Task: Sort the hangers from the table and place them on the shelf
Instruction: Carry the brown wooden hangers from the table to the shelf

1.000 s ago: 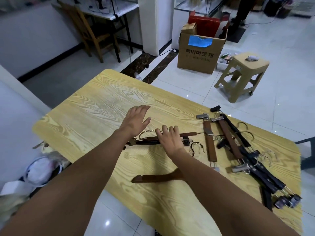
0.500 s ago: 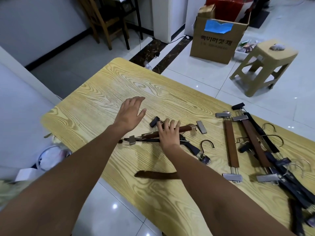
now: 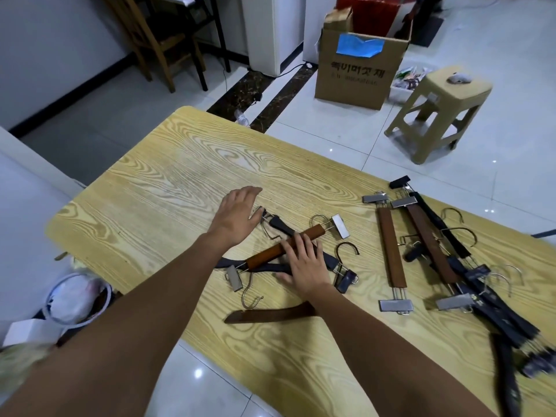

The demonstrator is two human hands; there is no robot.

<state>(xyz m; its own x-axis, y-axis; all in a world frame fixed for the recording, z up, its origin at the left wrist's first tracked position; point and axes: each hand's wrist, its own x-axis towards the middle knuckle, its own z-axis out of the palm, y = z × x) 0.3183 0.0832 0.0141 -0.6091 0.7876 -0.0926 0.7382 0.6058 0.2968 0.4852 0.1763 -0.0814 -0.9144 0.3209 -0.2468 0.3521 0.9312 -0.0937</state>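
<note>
On the yellow wood-grain table (image 3: 168, 188) lies a small heap of clip hangers. My right hand (image 3: 307, 266) lies flat with straight fingers on a brown wooden clip hanger (image 3: 270, 252) that crosses dark hangers (image 3: 281, 227) under it. My left hand (image 3: 237, 215) hovers open just left of the heap, its thumb near a dark clip. A loose brown wooden piece (image 3: 270, 314) lies nearer me, partly under my right forearm. To the right lie two brown clip hangers (image 3: 391, 251) and a pile of dark hangers (image 3: 481, 284). No shelf is in view.
Beyond the table stand a cardboard box (image 3: 358, 70), a beige plastic stool (image 3: 442, 109) and a wooden chair (image 3: 153, 40). A bin with bags (image 3: 75, 299) sits at the table's left near corner. White tiled floor surrounds the table.
The brown hanger under my right hand has turned from level to a diagonal, its right end farther from me. The dark hangers beneath have spread out. My left hand stays open beside them.
</note>
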